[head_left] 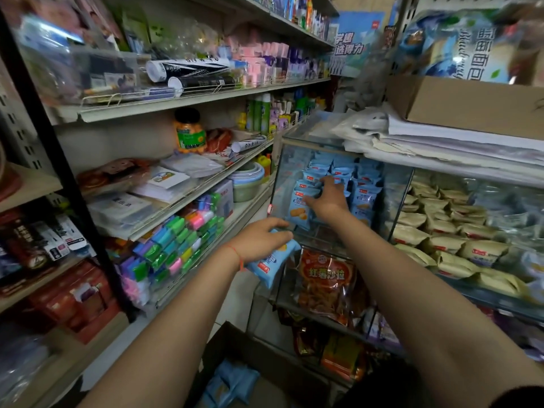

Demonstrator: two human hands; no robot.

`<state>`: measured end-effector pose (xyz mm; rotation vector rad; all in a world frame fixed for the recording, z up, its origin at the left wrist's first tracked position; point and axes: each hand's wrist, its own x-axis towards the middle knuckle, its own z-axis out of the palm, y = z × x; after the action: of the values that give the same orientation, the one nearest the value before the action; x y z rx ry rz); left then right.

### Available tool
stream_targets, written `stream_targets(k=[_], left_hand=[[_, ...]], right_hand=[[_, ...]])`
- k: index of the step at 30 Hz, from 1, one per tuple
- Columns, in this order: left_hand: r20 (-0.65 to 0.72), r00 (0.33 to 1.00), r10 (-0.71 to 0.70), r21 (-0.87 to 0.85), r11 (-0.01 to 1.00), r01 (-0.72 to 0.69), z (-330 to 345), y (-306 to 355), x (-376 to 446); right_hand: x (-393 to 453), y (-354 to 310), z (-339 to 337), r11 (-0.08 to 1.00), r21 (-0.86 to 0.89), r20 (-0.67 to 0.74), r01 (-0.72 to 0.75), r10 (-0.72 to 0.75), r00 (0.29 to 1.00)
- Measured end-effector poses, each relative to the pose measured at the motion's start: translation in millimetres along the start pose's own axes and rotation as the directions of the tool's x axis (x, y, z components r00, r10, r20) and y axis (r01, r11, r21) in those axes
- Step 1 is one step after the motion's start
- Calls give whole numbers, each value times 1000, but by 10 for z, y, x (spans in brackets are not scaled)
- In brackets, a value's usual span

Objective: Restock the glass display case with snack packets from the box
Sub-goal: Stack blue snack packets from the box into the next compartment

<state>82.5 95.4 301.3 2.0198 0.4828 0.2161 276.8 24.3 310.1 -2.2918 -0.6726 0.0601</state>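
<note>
Restocking underway: right hand inside the glass case, left hand holding the next packet.

Right hand (325, 198) reaches into the glass case (282, 175), fingers spread and pressing the stacked blue packets (360, 198); no curl round any of them visible. Left hand (259, 238) grips 1 blue packet (272, 265) just outside the case. Box (265, 375) on the floor below holds more blue packets. Next move, judged: feed the held packet into the stack. Legible: red bag (325, 285) reads 红薯沙拉; packet text too blurred.

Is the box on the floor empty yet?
Not empty. Blue snack packets still lie inside the cardboard box at the bottom of the view; how many remain beneath the forearms cannot be told.
</note>
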Motion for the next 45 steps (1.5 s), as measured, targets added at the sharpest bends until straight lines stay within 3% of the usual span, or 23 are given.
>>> stream_targets(k=[3,6,9,11,14,17,21,26,28,30,32,34,40,45], left_hand=[[-194,979,62,-212,972,-104,47,49,-57],[-411,910,56,-330,921,-206,71,166,-28],[-519,847,113,-280,914,-294,94,326,89],[-551,818,167,-227,913,-339,119,439,164],[-615,768,180,-260,873,-413,161,532,249],[-635,760,141,-334,837,-434,232,560,292],[-570,814,117,-400,825,-399,296,468,329],[-492,868,74,-400,866,-301,267,322,283],[-461,881,100,-229,946,-228,278,254,260],[-390,896,212,90,977,-192,303,159,213],[-283,883,374,444,867,-225,335,70,179],[-215,860,463,628,740,-241,358,30,149],[-247,864,439,508,818,-271,345,21,186],[-268,869,416,465,846,-261,309,4,210]], right_hand=[[-101,17,-121,993,120,-66,4,4,998],[-283,-25,-195,942,332,-117,51,-13,993],[-571,-219,-307,787,613,176,-75,-44,983],[-719,-300,-392,739,659,366,-139,-153,918],[-797,-252,-464,704,682,520,-199,-275,809],[-788,-130,-515,668,706,550,-237,-307,777],[-762,-75,-557,694,690,484,-206,-229,845],[-705,-46,-576,470,834,380,-288,-112,918],[-646,-39,-569,492,845,232,-207,11,973],[-562,-26,-536,589,797,59,-129,136,989],[-471,-31,-487,750,657,-57,-74,148,987],[-439,-70,-422,867,497,-69,-36,81,994],[-357,-100,-110,982,187,8,35,-38,999],[-284,-70,26,998,66,93,-3,-3,996]])
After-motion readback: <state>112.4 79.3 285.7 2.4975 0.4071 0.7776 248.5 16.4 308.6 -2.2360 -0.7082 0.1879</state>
